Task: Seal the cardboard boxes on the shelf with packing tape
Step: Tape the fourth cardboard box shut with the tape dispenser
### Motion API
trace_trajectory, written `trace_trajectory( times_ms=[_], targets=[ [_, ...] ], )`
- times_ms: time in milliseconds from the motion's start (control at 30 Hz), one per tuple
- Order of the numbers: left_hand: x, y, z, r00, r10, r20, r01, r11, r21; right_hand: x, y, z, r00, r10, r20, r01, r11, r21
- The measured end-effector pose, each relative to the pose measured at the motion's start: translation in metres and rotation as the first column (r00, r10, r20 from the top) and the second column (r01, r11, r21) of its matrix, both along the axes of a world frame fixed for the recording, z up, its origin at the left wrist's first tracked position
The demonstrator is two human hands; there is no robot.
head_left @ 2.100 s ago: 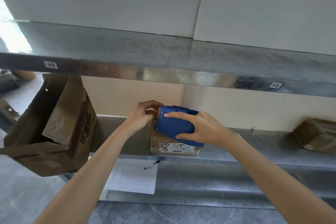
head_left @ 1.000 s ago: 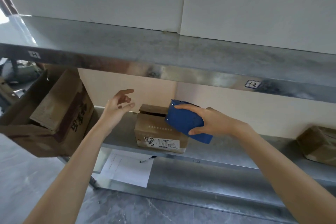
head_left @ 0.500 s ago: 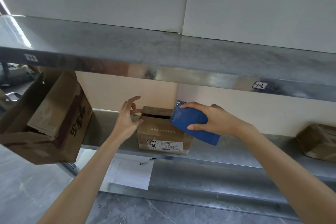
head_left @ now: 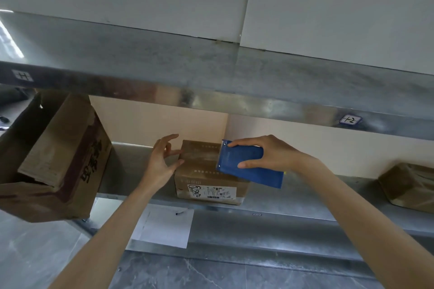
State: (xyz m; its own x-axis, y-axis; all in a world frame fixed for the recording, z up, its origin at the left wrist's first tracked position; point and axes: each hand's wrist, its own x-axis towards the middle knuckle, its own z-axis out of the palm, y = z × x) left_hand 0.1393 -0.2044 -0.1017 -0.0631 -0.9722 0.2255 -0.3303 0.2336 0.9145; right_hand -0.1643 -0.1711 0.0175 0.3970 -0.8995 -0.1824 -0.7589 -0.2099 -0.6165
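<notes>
The person is working on the small cardboard box [head_left: 209, 171], which is sitting on the metal shelf [head_left: 305, 199] close to its near edge, label side facing the camera. The right hand [head_left: 270, 152] is gripping a blue tape dispenser [head_left: 249, 164], fingers curled over its far side and thumb pressing its near side. The dispenser's left end is lying over the right part of the box top. The left hand [head_left: 162, 162] is holding nothing. Its fingers are spread wide and loosely bent, and the thumb and fingertips are meeting the box's left edge, seemingly to brace it.

The step in hand appears to be laying tape across the top of this box, with the dispenser placed at the right side of the lid. A paler band is showing along the top, but it is not clear whether that is tape already stuck down, and the roll itself is hidden.

The next move probably calls for the left hand to be pressing firmly enough that the light box is not sliding along the smooth shelf. The right hand would be drawing the dispenser flat along the seam and keeping the strip centred.

A large open carton [head_left: 54, 159] is tilting at the far left, and a wrapped parcel [head_left: 408, 185] is lying well apart at the right.
</notes>
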Motion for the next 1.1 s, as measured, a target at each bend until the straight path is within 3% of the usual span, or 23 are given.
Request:
trace_trajectory(
  times_ms=[233, 467, 767, 1100],
  targets=[
    [0.001, 0.003, 0.001, 0.995, 0.001, -0.095, 0.007, 0.997, 0.082, -0.001, -0.012, -0.015, 0.998, -0.030, 0.060, 0.025, 0.997, 0.076],
    [0.007, 0.001, 0.006, 0.881, 0.142, -0.451, 0.051, 0.920, 0.389, 0.001, -0.019, -0.011, 0.996, -0.045, 0.081, 0.032, 0.987, 0.155],
    [0.006, -0.002, -0.001, 0.922, 0.174, -0.345, 0.007, 0.884, 0.467, -0.001, -0.021, -0.014, 0.995, -0.050, 0.085, 0.035, 0.984, 0.173],
    [-0.013, -0.008, -0.017, 0.927, 0.263, -0.267, -0.127, 0.891, 0.436, -0.004, -0.018, -0.021, 0.991, -0.055, 0.118, 0.037, 0.989, 0.145]
  ],
)
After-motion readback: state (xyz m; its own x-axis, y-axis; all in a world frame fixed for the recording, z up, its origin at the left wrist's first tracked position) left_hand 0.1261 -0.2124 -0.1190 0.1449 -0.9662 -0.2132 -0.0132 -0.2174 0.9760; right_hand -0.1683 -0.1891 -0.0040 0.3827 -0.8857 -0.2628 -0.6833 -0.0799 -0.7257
